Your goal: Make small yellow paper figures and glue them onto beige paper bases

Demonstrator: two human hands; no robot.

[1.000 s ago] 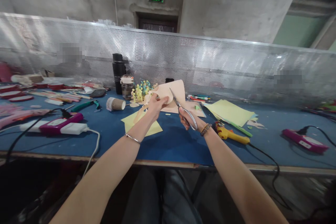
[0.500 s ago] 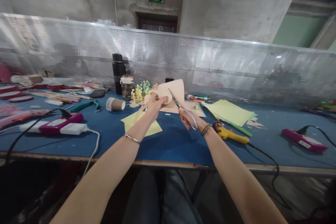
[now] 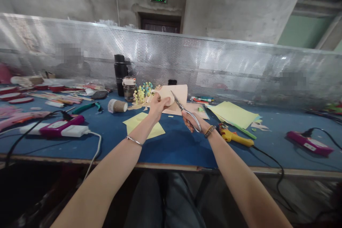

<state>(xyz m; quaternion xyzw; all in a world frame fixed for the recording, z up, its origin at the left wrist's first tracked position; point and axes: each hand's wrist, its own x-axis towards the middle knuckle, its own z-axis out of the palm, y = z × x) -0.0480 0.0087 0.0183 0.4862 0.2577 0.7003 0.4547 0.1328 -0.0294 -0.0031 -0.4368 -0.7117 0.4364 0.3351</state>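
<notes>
My left hand (image 3: 158, 106) pinches a sheet of pale peach paper (image 3: 179, 94), which stands raised above the blue table. In my right hand (image 3: 190, 120) is a pair of scissors (image 3: 182, 107), pointing up and left with the blades against the sheet near my left fingers. Whether the blades are parted is too fine to tell. Below my left wrist lies a yellow paper square (image 3: 141, 123). Another flat peach sheet (image 3: 197, 110) rests behind the scissors. Small yellow and blue paper flowers (image 3: 144, 92) stand just behind my left hand.
A yellow hot glue gun (image 3: 236, 138) lies right of my right wrist, its cord over the table edge. Yellow paper sheets (image 3: 233, 114) are stacked beyond it. To the left are a paper cup (image 3: 117, 106), a black flask (image 3: 120, 74) and a purple power strip (image 3: 62, 126).
The raised peach sheet has tipped lower at its top edge. A curled strip that hung beside my left hand now lies behind it on the table. The scissors have barely moved.
</notes>
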